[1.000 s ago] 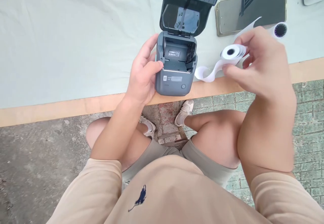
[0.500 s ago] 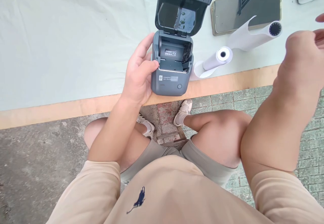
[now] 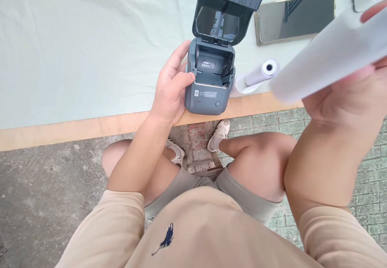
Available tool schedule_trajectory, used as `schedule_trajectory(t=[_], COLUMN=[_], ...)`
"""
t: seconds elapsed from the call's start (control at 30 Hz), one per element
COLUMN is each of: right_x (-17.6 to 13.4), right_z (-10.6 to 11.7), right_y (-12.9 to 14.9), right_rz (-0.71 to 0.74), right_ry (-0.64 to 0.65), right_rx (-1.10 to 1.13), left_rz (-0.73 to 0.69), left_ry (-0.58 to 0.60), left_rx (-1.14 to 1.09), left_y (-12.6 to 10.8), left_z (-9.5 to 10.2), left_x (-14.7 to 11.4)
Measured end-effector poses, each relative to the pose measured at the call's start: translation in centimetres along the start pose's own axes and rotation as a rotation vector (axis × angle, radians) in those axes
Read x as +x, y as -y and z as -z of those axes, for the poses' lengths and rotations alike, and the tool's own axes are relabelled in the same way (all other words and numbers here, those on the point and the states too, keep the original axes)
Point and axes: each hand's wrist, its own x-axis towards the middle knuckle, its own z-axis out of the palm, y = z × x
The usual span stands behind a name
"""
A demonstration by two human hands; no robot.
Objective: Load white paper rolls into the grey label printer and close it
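Two hands busy: left hand (image 3: 171, 92) cups the printer (image 3: 210, 78) at the tabletop's (image 3: 90, 50) near edge, fingers wrapped on its left side, probably steadying it, lid (image 3: 225, 11) tipped back, bay open upward. Right hand (image 3: 350, 86) pinches a blurred paper roll (image 3: 326, 56) above the right edge, long axis slanting up-right. Spare roll (image 3: 260, 72) lies beside the printer, core end facing up-right; phone (image 3: 294, 17) behind.

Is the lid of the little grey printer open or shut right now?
Open. The lid is tipped back and the paper bay is bare, no roll inside. The left hand steadies the printer.
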Motion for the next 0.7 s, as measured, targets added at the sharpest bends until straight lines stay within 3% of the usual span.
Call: schedule_trajectory(t=[0.07, 0.1, 0.2, 0.37, 0.53, 0.63, 0.7], right_x=[-0.2, -0.2, 0.4, 1.8, 1.9, 1.0, 0.3], right_z=[-1.8, -2.8, -5.4, -7.5, -8.0, -7.4, -6.8], right_y=[2.7, 3.7, 5.2, 4.4, 4.1, 4.3, 4.3], right_rz=[-0.031, -0.012, 0.046, 0.003, -0.067, 0.022, 0.114], right_ry=[0.358, 0.444, 0.466, 0.433, 0.395, 0.342, 0.41], right_rx=[-0.01, -0.113, -0.261, -0.544, -0.652, -0.622, -0.629], left_rz=[-0.023, -0.031, -0.033, -0.023, -0.013, -0.033, -0.056], left_ry=[0.012, 0.018, 0.011, 0.001, 0.013, 0.023, 0.047], left_rx=[-0.024, -0.042, -0.052, -0.04, -0.063, -0.074, -0.066], left_y=[0.1, 0.1, 0.1, 0.2, 0.4, 0.3, 0.3], left_z=[0.1, 0.1, -0.1, -0.2, 0.1, 0.0, -0.1], left_x=[0.1, 0.2, 0.1, -0.1, 0.1, -0.1, -0.3])
